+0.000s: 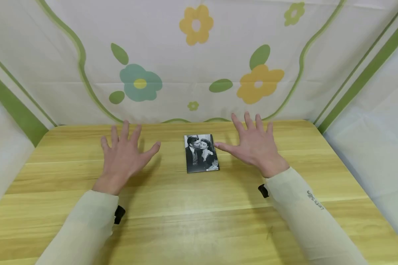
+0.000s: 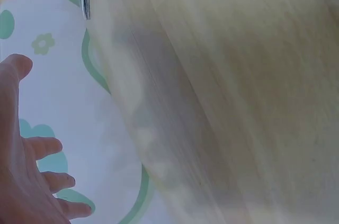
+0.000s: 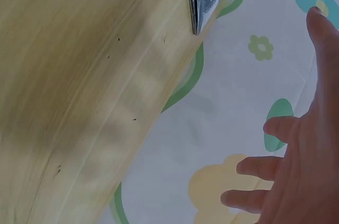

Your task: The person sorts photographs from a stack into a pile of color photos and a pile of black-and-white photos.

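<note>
We've L hand [image 1: 121, 160] at 9 o'clock of b/w photo [image 1: 201, 153], R hand [image 1: 256, 148] at 3, both spread wide, empty. Prob. pre-grasp; next needs narrower fingers.

surface [image 1: 192, 209]: light yellowish wood, streaked grain, rounded far corners | on it: one rectangular black-and-white photo [image 1: 201, 153], lying flat, picture side up, showing two people | place: near far edge, about mid-width
</note>
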Motion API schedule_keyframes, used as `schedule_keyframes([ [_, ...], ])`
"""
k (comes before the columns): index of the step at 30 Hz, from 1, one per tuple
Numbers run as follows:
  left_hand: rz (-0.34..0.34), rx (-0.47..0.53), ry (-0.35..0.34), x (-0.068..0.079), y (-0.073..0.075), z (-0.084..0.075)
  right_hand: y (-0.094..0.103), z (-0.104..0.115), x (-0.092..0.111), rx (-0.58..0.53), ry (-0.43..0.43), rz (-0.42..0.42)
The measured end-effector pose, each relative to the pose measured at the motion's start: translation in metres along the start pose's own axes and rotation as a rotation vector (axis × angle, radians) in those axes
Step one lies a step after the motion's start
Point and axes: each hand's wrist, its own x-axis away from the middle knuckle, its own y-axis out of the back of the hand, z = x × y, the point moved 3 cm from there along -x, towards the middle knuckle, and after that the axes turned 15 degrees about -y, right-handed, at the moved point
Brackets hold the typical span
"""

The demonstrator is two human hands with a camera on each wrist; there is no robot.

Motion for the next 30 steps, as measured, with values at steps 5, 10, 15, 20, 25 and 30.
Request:
schedule_keyframes([
  [5, -0.005, 0.026, 0.002, 0.001, -0.001, -0.002, -0.003, -0.003, 0.002, -0.027, 0.002, -0.021],
  [10, -0.060, 0.138, 0.000, 0.005, -0.003, -0.006, -0.003, -0.004, 0.005, -0.081, 0.024, -0.057],
  [15, -0.115, 0.396, 0.025, 0.015, -0.009, -0.011, -0.008, -0.006, 0.012, -0.264, 0.063, -0.013],
  [20, -0.185, 0.687, 0.158, 0.029, -0.018, -0.016, -0.022, -0.009, 0.020, -0.488, 0.090, 0.028],
  [25, -0.222, 0.900, 0.268, 0.040, -0.031, -0.021, -0.039, -0.014, 0.030, -0.797, 0.018, 0.046],
  [30, -0.245, 1.142, 0.291, 0.045, -0.045, -0.020, -0.062, -0.026, 0.036, -1.086, -0.128, 0.137],
])
